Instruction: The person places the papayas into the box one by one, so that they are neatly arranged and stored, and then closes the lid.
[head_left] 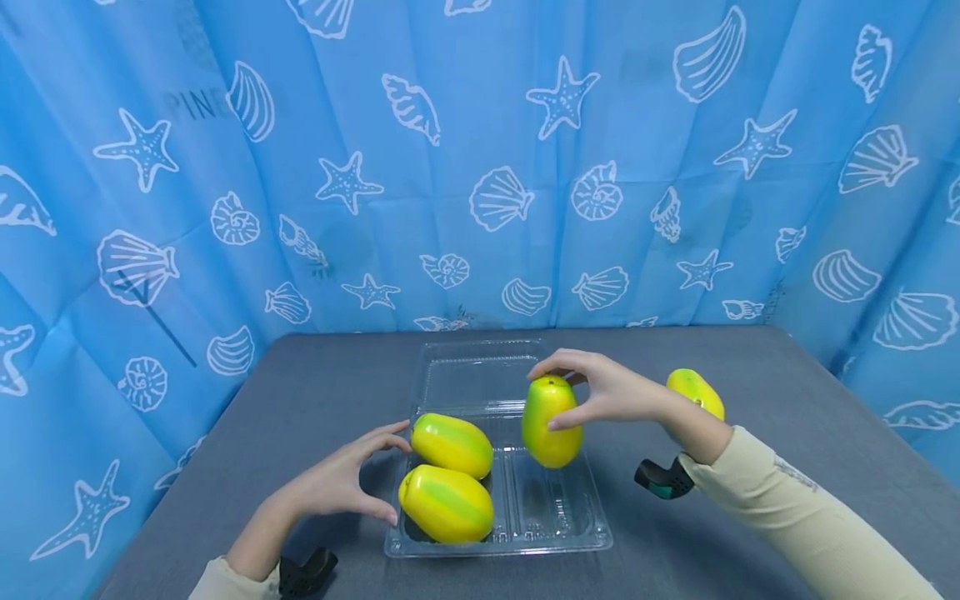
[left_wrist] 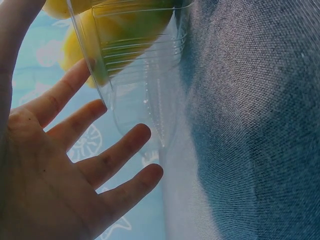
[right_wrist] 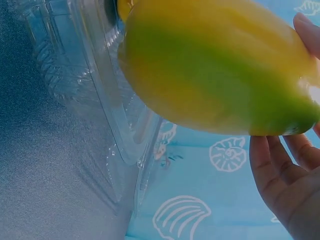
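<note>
My right hand grips a yellow-green papaya between thumb and fingers and holds it upright over the right half of a clear plastic clamshell box. The same papaya fills much of the right wrist view. Two more papayas lie side by side in the left half of the box, a farther papaya and a nearer papaya. At the box's left side is my left hand; the left wrist view shows its fingers spread, with fingertips at the clear rim.
The box's clear lid lies folded back on the grey table. Another papaya rests on the table at the right, partly behind my right forearm. A blue curtain with white shells and starfish hangs behind the table.
</note>
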